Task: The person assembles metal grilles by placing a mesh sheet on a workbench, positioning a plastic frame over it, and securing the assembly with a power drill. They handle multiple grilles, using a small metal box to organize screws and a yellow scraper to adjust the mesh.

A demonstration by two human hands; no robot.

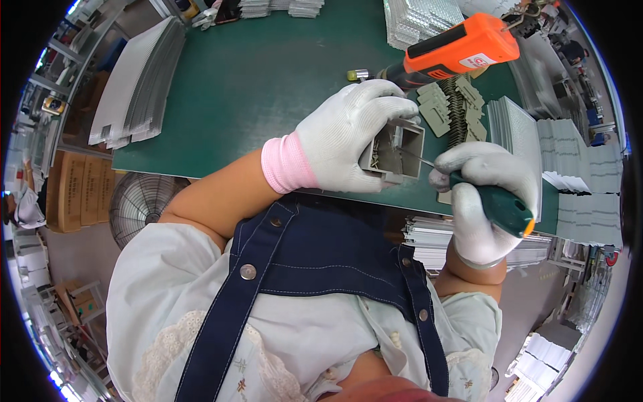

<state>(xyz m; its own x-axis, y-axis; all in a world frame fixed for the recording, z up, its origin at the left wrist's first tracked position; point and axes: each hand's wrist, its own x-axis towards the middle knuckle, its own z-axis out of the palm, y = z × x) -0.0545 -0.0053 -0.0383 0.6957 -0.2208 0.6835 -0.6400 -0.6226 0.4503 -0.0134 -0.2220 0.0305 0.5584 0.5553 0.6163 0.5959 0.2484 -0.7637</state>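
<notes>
left hand [345, 134], white glove w/ pink cuff, fingers clenched round a small grey plastic box [395, 153], open side facing up, held just above the near edge of the green surface [254, 87]. right hand [479, 194], also gloved, fingers wrapped tight on a green-handled screwdriver [502, 208]; its thin shaft runs left into the box opening, tip hidden inside.

to do this step well, imo: keep box steady against the palm, shaft in line w/ whatever it seats on, press straight, turn from the wrist, don't let the tip skid along the wall.

surface: orange powered driver [462, 50] lying at the back right, small pile of grey flat parts [449, 104] just beside the box, stacks of white ribbed sheets [137, 84] on the left and more on the right. room: a floor fan [137, 204] below the surface edge on the left, cardboard cartons [70, 191] further left, more white stacks on shelves far right.
</notes>
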